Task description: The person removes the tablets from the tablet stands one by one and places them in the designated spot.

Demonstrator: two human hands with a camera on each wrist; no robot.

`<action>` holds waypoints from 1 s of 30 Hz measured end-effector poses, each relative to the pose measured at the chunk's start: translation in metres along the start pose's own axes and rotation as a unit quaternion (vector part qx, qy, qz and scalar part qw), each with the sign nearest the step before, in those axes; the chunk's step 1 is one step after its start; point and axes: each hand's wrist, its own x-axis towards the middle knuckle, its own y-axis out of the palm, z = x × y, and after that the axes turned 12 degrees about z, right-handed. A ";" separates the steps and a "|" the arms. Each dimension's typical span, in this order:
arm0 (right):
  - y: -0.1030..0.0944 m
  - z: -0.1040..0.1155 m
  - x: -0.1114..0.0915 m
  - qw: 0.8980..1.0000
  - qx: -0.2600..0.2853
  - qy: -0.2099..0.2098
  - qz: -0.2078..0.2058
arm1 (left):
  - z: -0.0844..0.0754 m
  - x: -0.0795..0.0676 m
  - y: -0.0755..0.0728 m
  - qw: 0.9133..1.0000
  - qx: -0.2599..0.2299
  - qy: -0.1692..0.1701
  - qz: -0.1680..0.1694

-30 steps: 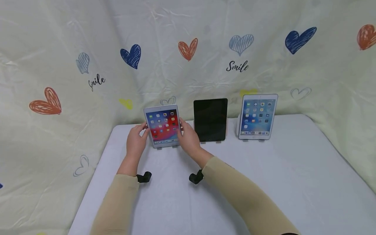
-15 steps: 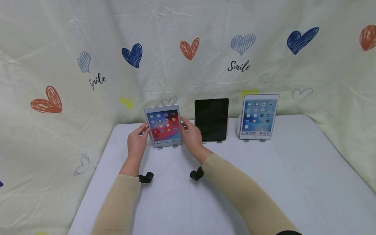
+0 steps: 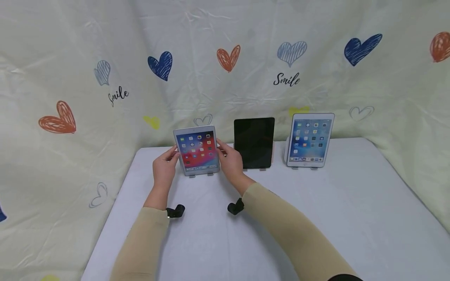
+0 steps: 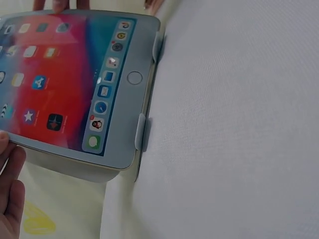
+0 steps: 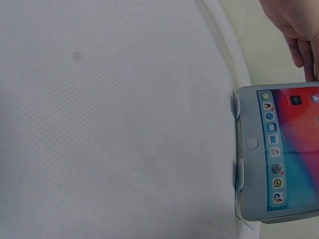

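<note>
A white tablet (image 3: 197, 151) with a lit red-and-blue home screen leans upright on a stand, its bottom edge in two small hooks (image 4: 140, 132). My left hand (image 3: 164, 168) pinches the tablet's left edge, thumb toward the front and fingers partly behind it. At the opposite edge my right hand (image 3: 230, 162) holds it the same way, with some fingers hidden. The left wrist view shows the home button and both hooks close up. In the right wrist view the left hand (image 5: 296, 25) is at the tablet's edge.
A tablet with a dark screen (image 3: 254, 143) stands just right of my right hand. Farther right, another white tablet (image 3: 311, 140) with a blue home screen rests on its stand. All are near the back of the white table (image 3: 316, 218), before a heart-printed curtain (image 3: 246, 31).
My right thumb has slid off the front of the screen to the tablet's right edge. The left hand keeps its place at the left edge. The head view has shifted slightly.
</note>
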 end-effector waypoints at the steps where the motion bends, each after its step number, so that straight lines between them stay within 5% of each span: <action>1: 0.000 -0.001 0.000 1.000 0.001 -0.001 -0.001 | 0.000 0.000 0.000 1.000 -0.003 -0.001 0.000; 18: -0.010 0.003 -0.010 0.998 0.057 0.006 -0.024 | -0.010 -0.010 -0.002 0.998 -0.058 0.004 0.024; 30: -0.032 0.008 -0.029 0.992 0.118 0.043 0.026 | -0.015 -0.027 -0.006 0.994 -0.080 0.006 0.070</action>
